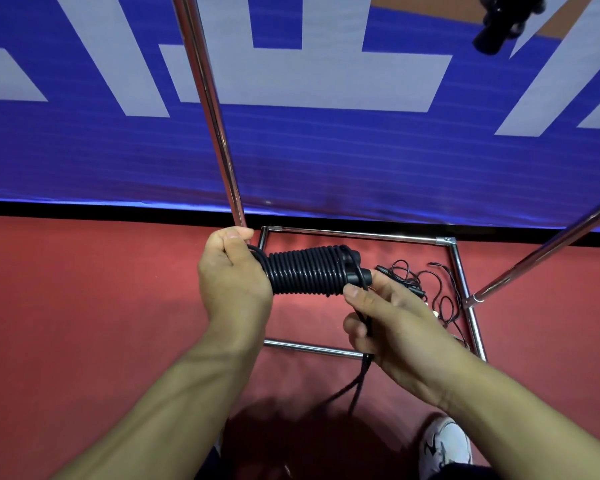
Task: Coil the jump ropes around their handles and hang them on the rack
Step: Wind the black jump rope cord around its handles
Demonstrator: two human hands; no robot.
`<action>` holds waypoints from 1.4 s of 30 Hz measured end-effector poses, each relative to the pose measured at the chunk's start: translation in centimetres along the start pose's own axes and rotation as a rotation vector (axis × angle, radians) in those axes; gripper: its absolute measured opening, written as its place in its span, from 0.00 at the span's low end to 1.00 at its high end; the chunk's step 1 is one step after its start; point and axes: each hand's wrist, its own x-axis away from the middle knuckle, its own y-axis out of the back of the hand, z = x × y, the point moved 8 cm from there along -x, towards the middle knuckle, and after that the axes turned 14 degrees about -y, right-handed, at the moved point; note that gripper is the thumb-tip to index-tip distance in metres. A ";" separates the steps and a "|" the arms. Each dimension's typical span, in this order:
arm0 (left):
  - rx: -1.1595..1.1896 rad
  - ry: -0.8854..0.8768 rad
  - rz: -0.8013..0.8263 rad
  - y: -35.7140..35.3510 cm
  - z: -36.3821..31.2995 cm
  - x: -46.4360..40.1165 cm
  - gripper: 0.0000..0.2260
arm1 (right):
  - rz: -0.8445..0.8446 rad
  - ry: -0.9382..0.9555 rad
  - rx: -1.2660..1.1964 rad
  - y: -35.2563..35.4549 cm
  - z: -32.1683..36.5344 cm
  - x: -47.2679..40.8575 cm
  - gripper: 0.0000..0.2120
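Black coiled jump rope (307, 271) lying crosswise, left-right.

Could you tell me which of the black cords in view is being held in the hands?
The thick jump rope, wound tightly round its handles and gripped by both hands. The thin tangled wires lie loose on the red floor inside the rack base.

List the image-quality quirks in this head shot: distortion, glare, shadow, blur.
Head view: wide-angle bending splays the rack poles outward; bright glare streaks run along their chrome; a dark shadow pools on the red floor below the forearms; the coiled jump rope stays sharp, while the dark object at top right is soft.
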 end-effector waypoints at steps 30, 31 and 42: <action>0.124 0.353 -0.036 0.5 0.4 0.1 0.14 | -0.069 0.276 0.822 -1.2 -1.8 0.6 0.21; 0.129 0.356 -0.024 0.5 0.4 0.1 0.14 | -0.076 0.287 0.894 -1.2 -1.9 0.6 0.19; -0.014 0.165 0.632 -2.8 -1.7 2.1 0.13 | -0.426 0.655 1.379 1.7 2.8 0.9 0.10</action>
